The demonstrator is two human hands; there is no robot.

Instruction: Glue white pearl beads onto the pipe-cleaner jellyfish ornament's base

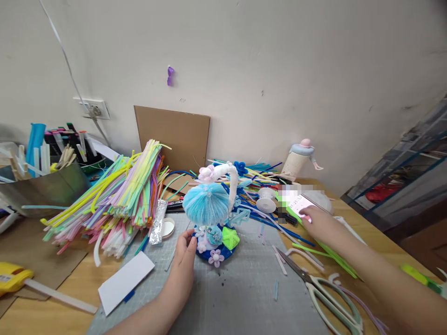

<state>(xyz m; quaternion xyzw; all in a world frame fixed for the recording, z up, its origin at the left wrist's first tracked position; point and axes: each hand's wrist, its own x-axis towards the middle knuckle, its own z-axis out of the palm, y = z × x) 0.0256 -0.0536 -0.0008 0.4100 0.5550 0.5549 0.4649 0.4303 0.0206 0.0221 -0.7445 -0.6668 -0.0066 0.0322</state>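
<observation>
A pipe-cleaner ornament (206, 204) stands upright on a grey cutting mat (244, 288). It has a light-blue domed shade hanging from a white curved stem, and a dark-blue round base with pale flowers and a green star. My left hand (184, 258) is at the left edge of that base, thumb and fingers closed around it; some fingertips are hidden. My right hand (319, 223) reaches out to a phone (296, 203) with a lit screen, a fingertip touching its lower edge. Nothing is held in it. Below that arm lie open scissors (314, 284).
A large bundle of coloured pipe cleaners (129, 195) rises at left, beside a metal container (45, 190). A white card (125, 283) and a yellow glue gun (16, 279) lie nearer. Behind are a white spool (266, 200), a bottle (296, 160) and a cardboard sheet (172, 135).
</observation>
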